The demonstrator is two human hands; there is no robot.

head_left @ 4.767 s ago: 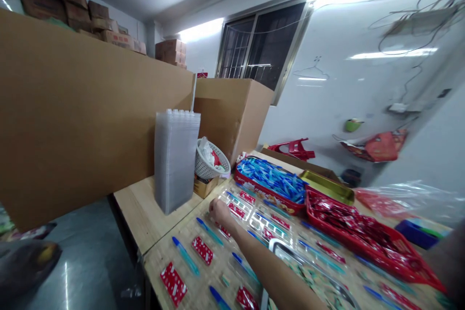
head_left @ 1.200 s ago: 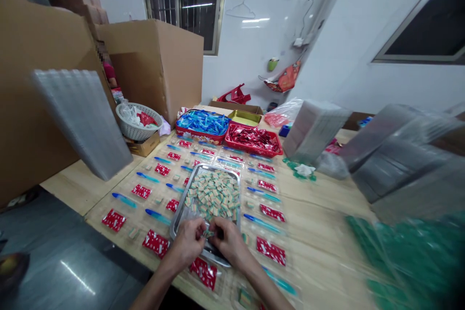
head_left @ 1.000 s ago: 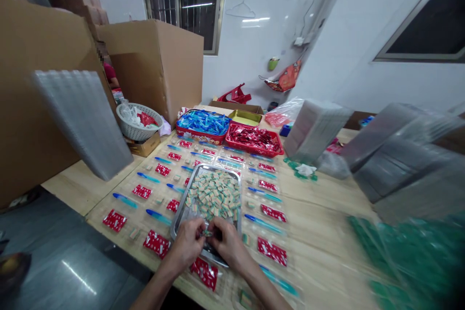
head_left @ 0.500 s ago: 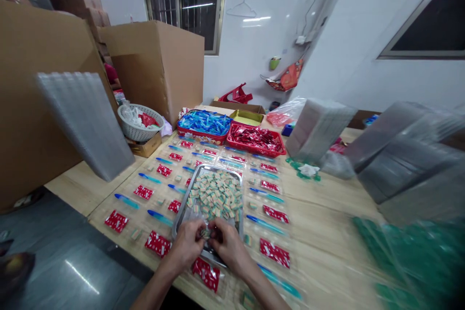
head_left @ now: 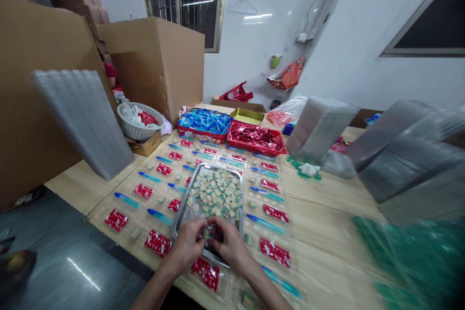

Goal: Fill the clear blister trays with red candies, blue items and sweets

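Observation:
A metal tray [head_left: 242,193] holds a heap of small green-and-cream blocks [head_left: 216,191]. Over its near end, my left hand [head_left: 189,241] and my right hand [head_left: 227,242] almost meet, fingers bent and pinched around something small that I cannot make out. Both sides of the tray are lined with clear plastic packs, each with a blue pen [head_left: 266,224], a red dotted packet [head_left: 274,252] and a small block [head_left: 248,239]. Another red packet [head_left: 206,273] lies just below my hands.
Behind stand a tin of blue pens [head_left: 205,123], a red basket of red packets [head_left: 256,138] and a gold tin [head_left: 248,116]. Stacked clear plastic [head_left: 319,128] and green material [head_left: 414,252] are at the right. A white basket [head_left: 140,131] sits left, near cardboard boxes [head_left: 181,68].
The fingers of my hands have shifted slightly, with a small gap showing between them over the tray. The packs and containers have stayed in place.

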